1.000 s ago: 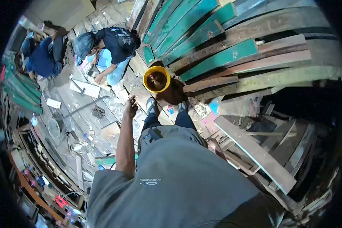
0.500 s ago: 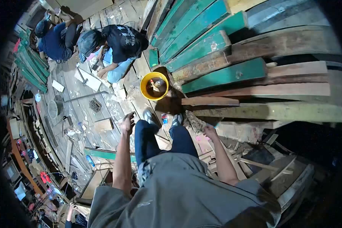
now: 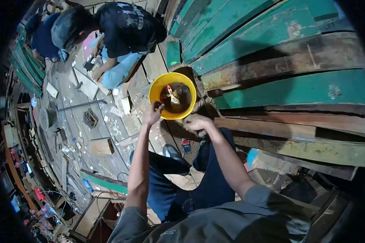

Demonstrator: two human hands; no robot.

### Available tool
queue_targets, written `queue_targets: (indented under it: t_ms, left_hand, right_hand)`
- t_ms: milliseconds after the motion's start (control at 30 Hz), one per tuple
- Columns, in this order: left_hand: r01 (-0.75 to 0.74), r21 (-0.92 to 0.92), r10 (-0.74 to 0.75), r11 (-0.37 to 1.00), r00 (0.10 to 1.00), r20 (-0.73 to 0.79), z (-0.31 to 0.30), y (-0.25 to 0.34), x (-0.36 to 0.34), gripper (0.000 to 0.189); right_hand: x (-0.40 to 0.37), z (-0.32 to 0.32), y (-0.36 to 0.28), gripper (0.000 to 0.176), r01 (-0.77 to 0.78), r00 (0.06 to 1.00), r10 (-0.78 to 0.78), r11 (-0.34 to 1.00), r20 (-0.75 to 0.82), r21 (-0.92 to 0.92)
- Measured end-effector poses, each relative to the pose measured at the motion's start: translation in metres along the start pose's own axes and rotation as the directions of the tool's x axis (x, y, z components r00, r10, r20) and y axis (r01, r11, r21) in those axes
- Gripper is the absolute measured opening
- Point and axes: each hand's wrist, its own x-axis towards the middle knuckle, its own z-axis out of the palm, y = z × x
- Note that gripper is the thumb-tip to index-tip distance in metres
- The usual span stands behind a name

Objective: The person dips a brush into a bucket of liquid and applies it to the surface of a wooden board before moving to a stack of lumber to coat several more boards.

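Our left hand (image 3: 152, 116) is touching the yellow bucket (image 3: 157, 86) standing on the floor (image 3: 154, 67) beside the ends of the boards (image 3: 271, 91); our right hand (image 3: 198, 123) is reaching near. Neither grip's closure can we tell. Uneven pulling could be tipping it.

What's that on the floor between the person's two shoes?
Between the left shoe and right shoe lies a small red-and-blue item, seen in the head view; I can't tell what it is.
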Motion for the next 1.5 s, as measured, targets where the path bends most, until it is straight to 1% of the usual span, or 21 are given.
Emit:
queue_targets:
  t_ms: [33, 67, 100, 167, 200, 233, 267, 333, 367, 400, 467, 600, 700, 800, 900, 1200, 1300, 1333, 1433, 1467, 1500]
  left_hand:
    - [0.007, 0.068, -0.008, 0.998, 1.0, 0.017, 0.012, -0.016, 0.021, 0.036]
    - [0.033, 0.07, -0.04, 0.997, 0.995, 0.095, 0.005, 0.01, 0.029, 0.041]
    - [0.06, 0.221, -0.079, 0.973, 0.994, 0.079, 0.017, 0.001, 0.05, 0.046]
    - [0.074, 0.385, -0.13, 0.92, 0.984, 0.121, 0.042, -0.021, 0.092, 0.049]
    - [0.104, 0.471, -0.196, 0.876, 0.969, 0.15, 0.059, -0.036, 0.114, 0.048]
    - [0.125, 0.553, -0.258, 0.824, 0.951, 0.17, 0.074, -0.047, 0.135, 0.048]
    - [0.081, 0.562, -0.249, 0.823, 0.941, 0.23, 0.083, -0.045, 0.145, 0.045]
    - [0.153, 0.569, -0.357, 0.808, 0.895, 0.267, 0.101, -0.043, 0.155, 0.043]
    - [0.185, 0.574, -0.403, 0.797, 0.872, 0.278, 0.103, -0.039, 0.165, 0.043]
    - [0.173, 0.644, -0.362, 0.745, 0.916, 0.173, 0.115, -0.056, 0.18, 0.041]
    - [0.239, 0.67, -0.405, 0.703, 0.909, 0.101, 0.123, -0.057, 0.19, 0.041]
    - [0.33, 0.637, -0.421, 0.697, 0.907, -0.009, 0.137, -0.055, 0.187, 0.041]
    - [0.382, 0.567, -0.414, 0.73, 0.907, -0.078, 0.147, -0.07, 0.193, 0.042]
    - [0.439, 0.456, -0.421, 0.775, 0.895, -0.147, 0.157, -0.084, 0.198, 0.043]
    - [0.38, 0.455, -0.353, 0.805, 0.924, -0.147, 0.159, -0.091, 0.201, 0.04]
    - [0.453, 0.386, -0.39, 0.804, 0.891, -0.232, 0.164, -0.103, 0.213, 0.036]
    - [0.381, 0.399, -0.354, 0.834, 0.924, -0.142, 0.161, -0.109, 0.224, 0.039]
    - [0.41, 0.417, -0.377, 0.812, 0.912, -0.163, 0.156, -0.09, 0.214, 0.037]
    - [-0.016, 0.706, -0.075, 0.708, 0.992, 0.098, 0.146, -0.082, 0.218, 0.032]
    - [0.033, 0.675, -0.068, 0.737, 0.997, 0.026, 0.15, -0.104, 0.231, 0.034]
    - [0.016, 0.648, -0.033, 0.762, 0.999, 0.014, 0.143, -0.094, 0.219, 0.035]
  right_hand:
    - [0.042, 0.016, 0.027, 0.031, 0.127, 0.98, -0.106, 0.985, 0.169, -0.116]
    - [0.06, 0.025, 0.025, 0.034, 0.093, 0.96, -0.048, 0.984, 0.277, -0.153]
    - [0.071, 0.031, 0.017, 0.036, 0.065, 0.926, 0.014, 0.979, 0.378, -0.195]
    - [0.084, 0.05, 0.018, 0.038, 0.185, 0.952, -0.066, 0.901, 0.298, -0.392]
    - [0.09, 0.052, 0.013, 0.042, 0.167, 0.945, 0.005, 0.854, 0.328, -0.493]
    - [0.08, 0.04, -0.006, 0.044, 0.069, 0.926, 0.125, 0.871, 0.355, -0.487]
    - [0.092, 0.035, 0.001, 0.042, 0.037, 0.918, 0.154, 0.885, 0.365, -0.465]
    - [0.1, 0.024, 0.012, 0.032, -0.043, 0.912, 0.198, 0.917, 0.36, -0.396]
    - [0.101, 0.015, 0.021, 0.034, -0.077, 0.92, 0.21, 0.924, 0.33, -0.375]
    - [0.098, 0.004, 0.028, 0.035, -0.063, 0.937, 0.184, 0.925, 0.297, -0.374]
    - [0.092, -0.017, 0.047, 0.033, -0.04, 0.968, 0.122, 0.939, 0.219, -0.342]
    - [0.085, -0.049, 0.087, 0.036, -0.041, 0.998, 0.05, 0.966, 0.026, -0.256]
    - [0.093, -0.057, 0.095, 0.03, -0.095, 0.981, 0.067, 0.984, -0.183, -0.148]
    - [0.094, -0.063, 0.101, 0.03, -0.033, 0.984, 0.011, 0.992, -0.177, -0.124]
    - [0.093, -0.066, 0.103, 0.03, -0.045, 0.985, 0.025, 0.993, -0.172, -0.112]
    - [0.093, -0.065, 0.1, 0.028, -0.036, 0.983, 0.008, 0.987, -0.181, -0.155]
    - [0.098, -0.067, 0.106, 0.029, -0.005, 0.977, -0.033, 0.984, -0.211, -0.18]
    - [0.094, -0.069, 0.104, 0.03, -0.007, 0.976, -0.029, 0.986, -0.217, -0.165]
    - [0.095, -0.073, 0.106, 0.03, 0.026, 0.962, -0.058, 0.992, -0.268, -0.123]
    - [0.099, -0.073, 0.108, 0.03, 0.044, 0.954, -0.075, 0.993, -0.291, -0.109]
    - [0.103, -0.071, 0.109, 0.029, 0.076, 0.932, -0.129, 0.983, -0.34, -0.165]
